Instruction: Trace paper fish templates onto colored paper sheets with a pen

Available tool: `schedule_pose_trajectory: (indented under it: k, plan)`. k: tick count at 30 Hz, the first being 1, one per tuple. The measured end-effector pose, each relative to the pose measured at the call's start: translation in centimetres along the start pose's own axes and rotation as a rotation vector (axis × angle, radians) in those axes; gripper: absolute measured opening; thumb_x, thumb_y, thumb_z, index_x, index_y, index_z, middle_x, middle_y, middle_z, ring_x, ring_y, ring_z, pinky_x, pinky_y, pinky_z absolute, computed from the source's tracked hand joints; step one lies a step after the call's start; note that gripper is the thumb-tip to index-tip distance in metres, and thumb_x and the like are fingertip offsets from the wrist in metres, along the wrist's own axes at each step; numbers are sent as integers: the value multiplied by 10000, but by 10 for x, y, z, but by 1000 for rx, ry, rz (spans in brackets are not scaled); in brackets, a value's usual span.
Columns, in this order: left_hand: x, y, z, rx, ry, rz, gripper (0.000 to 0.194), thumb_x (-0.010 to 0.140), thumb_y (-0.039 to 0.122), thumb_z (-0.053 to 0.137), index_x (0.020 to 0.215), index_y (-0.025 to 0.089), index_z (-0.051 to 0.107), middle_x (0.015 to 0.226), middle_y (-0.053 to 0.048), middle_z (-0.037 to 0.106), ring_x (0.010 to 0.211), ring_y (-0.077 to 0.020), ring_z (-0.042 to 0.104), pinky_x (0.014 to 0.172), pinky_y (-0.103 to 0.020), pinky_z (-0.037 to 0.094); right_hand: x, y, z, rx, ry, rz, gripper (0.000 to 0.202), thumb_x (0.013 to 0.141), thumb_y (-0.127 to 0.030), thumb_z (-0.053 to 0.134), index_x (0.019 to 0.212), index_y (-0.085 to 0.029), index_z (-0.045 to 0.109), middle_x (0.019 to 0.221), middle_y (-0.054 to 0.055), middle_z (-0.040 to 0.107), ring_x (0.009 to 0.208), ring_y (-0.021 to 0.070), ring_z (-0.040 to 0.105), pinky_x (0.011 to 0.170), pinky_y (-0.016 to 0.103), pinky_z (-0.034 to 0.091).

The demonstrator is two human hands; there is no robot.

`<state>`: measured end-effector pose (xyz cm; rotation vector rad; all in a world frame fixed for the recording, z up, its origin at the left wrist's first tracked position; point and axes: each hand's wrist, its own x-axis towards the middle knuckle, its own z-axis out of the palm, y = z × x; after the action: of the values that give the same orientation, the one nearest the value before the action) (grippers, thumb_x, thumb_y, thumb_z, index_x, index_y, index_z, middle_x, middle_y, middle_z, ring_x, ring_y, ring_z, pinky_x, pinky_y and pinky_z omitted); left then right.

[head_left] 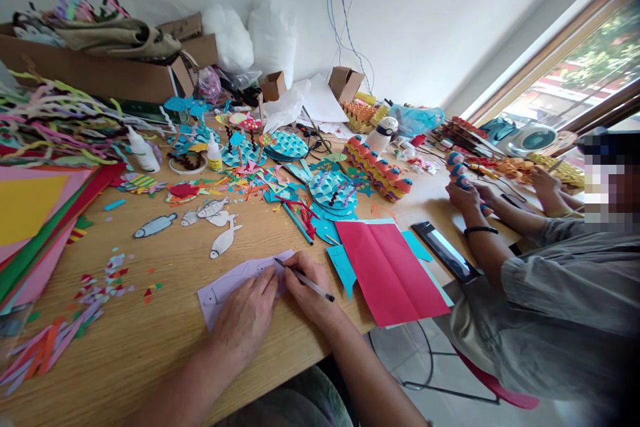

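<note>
A strip of light purple paper lies on the wooden table, with fish outlines drawn on it in dark line. My left hand rests flat across the paper, fingers stretched out, covering its middle. Wrapped round a pen with a clear barrel, my right hand has the tip down at the paper's upper right part. Beyond the paper are white paper fish cutouts and a grey-blue fish. A red sheet sits to the right of my right hand, on top of blue paper.
Coloured sheets, paper scraps and pipe cleaners lie left. Glue bottles and blue egg-carton pieces stand farther back. A phone lies right, near a co-worker holding a painted egg-carton strip.
</note>
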<state>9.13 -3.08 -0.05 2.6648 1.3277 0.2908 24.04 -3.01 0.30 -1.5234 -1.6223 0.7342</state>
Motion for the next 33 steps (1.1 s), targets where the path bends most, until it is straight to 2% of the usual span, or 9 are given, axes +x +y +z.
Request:
schedule_pose_trajectory:
  k: [6, 22, 30, 33]
  plan:
    - [1, 2, -3, 0, -53, -7, 400, 827, 92, 352, 1183, 140, 527, 1252, -98, 542, 987, -225, 582, 812, -354, 496, 1, -3, -1, -6, -17, 24, 87, 766, -168, 471, 759, -193, 554, 634, -34, 542, 560, 108, 481, 511, 218, 360]
    - [0, 0, 1, 2, -8, 10, 391, 838, 108, 345, 1179, 143, 533, 1238, -99, 554, 1011, -228, 580, 825, -364, 504, 1, 0, 1, 8, -16, 40, 75, 764, -162, 482, 740, -195, 545, 616, -39, 529, 553, 102, 471, 507, 213, 348]
    - [0, 1, 0, 31, -45, 7, 412, 817, 74, 367, 1201, 119, 513, 1260, -98, 536, 993, -232, 584, 798, -356, 512, 2, -1, 1, -7, -10, 58, 71, 758, -171, 478, 750, -192, 545, 618, -39, 529, 548, 101, 467, 498, 211, 344]
    - [-1, 0, 3, 30, -12, 15, 410, 822, 83, 352, 1193, 129, 520, 1249, -95, 546, 969, -227, 592, 790, -355, 515, 2, -1, 0, -13, -17, 50, 75, 759, -170, 476, 761, -191, 548, 618, -40, 530, 544, 98, 462, 491, 209, 336]
